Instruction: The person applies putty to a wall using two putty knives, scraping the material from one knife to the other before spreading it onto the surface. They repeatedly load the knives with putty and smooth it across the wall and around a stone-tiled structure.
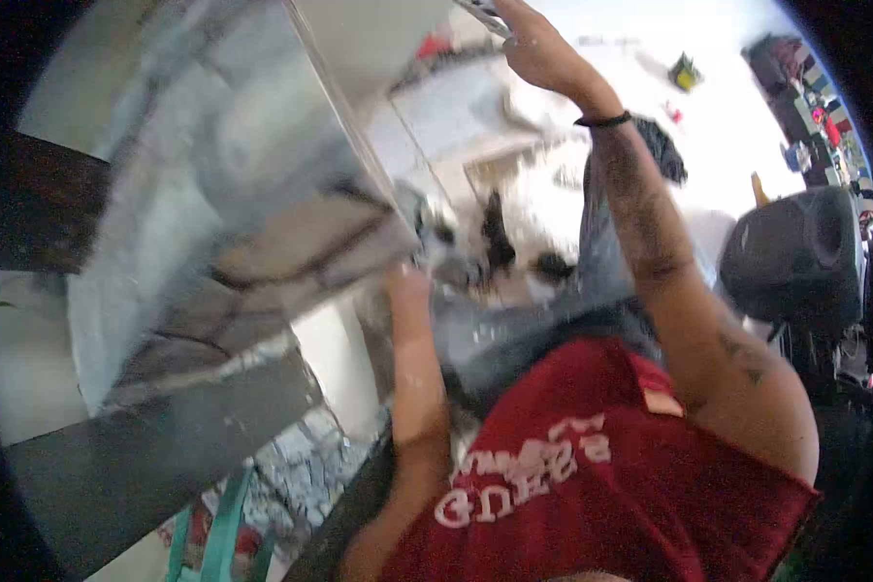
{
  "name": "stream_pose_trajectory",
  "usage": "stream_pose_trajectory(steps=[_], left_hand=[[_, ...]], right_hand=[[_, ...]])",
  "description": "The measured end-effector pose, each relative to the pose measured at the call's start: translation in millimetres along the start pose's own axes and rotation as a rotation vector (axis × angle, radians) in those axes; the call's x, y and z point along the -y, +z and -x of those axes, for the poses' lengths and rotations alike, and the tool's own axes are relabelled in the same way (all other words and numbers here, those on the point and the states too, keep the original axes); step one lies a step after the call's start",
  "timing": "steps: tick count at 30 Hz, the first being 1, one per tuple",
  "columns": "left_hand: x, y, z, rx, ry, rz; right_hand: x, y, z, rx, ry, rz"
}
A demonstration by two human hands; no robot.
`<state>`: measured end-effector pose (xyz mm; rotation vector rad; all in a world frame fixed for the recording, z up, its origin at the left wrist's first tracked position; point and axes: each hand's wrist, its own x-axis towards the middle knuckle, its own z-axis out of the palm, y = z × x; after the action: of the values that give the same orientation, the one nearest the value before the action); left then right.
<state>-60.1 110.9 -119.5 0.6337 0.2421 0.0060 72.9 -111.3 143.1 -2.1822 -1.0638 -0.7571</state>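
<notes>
A large flat panel, smeared by motion and with a pale, blotchy surface, tilts across the left half of the head view. My left hand is closed at the panel's lower right corner, its fingers mostly hidden. Up near the top edge, my right hand is raised, with a dark band on its wrist. The fingers of that hand are closed round a thin greyish metallic thing, partly cut off by the frame; its kind cannot be made out.
To the right stands a dark grey chair. Below the hands, the whitish floor holds dark scraps. A dark beam crosses the lower left, near turquoise bars. A yellow-green item lies farther off.
</notes>
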Motion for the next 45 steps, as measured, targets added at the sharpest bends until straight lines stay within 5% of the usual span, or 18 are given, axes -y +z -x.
stream_pose_trajectory(steps=[5, 6, 9, 11, 16, 20, 21, 22, 24, 26, 27, 31, 34, 35, 37, 40, 45], left_hand=[[-21.9, 50.9, 3.6, -0.349, 0.114, -0.041], [-19.7, 50.6, 3.1, -0.383, 0.164, -0.070], [-17.4, 58.3, 4.1, -0.430, 0.252, -0.206], [-26.9, 86.1, 19.9, -0.475, 0.186, -0.226], [-12.3, 77.9, 11.4, -0.435, 0.471, -0.403], [-18.6, 27.7, -22.3, -0.474, 0.196, -0.299], [-16.2, -8.6, -40.4, -0.429, 0.019, -0.237], [-10.5, -38.9, -48.9, -0.328, 0.054, -0.163], [-1.5, -78.9, -56.0, -0.137, 0.119, -0.029], [-8.4, -47.7, -34.6, -0.031, 0.084, 0.114], [-10.9, -41.1, -20.2, 0.009, 0.059, 0.178], [12.2, -88.4, -30.6, -0.156, 0.018, 0.177], [10.0, -81.8, -28.3, -0.219, 0.011, 0.172], [8.8, -79.2, -28.0, -0.232, 0.007, 0.173], [8.9, -75.3, -25.2, -0.253, 0.000, 0.173], [7.0, -65.3, -20.9, -0.278, -0.009, 0.178], [-0.1, -46.3, -11.7, -0.352, -0.023, 0.194]], right_hand=[[29.8, 62.6, 143.5, 0.582, 0.350, -0.140], [34.1, 67.3, 157.7, 0.566, 0.191, -0.103], [56.4, 62.9, 159.1, 0.639, 0.443, -0.237], [56.8, 74.9, 164.8, 0.540, 0.346, -0.177], [63.7, 103.8, 181.0, 0.517, 0.175, -0.029], [67.5, 84.2, 174.1, 0.852, 0.134, -0.293], [56.3, 79.7, 173.0, 0.766, 0.141, -0.469], [55.7, 60.6, 152.4, 0.836, 0.361, -0.695], [14.4, 50.6, 162.7, 0.741, 0.668, -0.604], [-10.0, 38.7, 145.4, 0.347, 0.909, -1.143], [-12.4, 36.9, 131.6, -0.123, 0.963, -1.709], [-46.2, 11.2, 94.6, -0.343, 0.962, -1.683], [-55.9, 21.2, 60.8, -0.704, 0.860, -1.120], [-62.3, 18.2, 52.1, -0.500, 0.698, -1.042], [-71.0, 23.4, 32.6, -0.393, 0.481, -0.412], [-50.2, 31.5, 4.4, -0.468, 0.259, 0.138], [-39.7, 53.1, -13.7, -0.547, 0.255, 0.232]])
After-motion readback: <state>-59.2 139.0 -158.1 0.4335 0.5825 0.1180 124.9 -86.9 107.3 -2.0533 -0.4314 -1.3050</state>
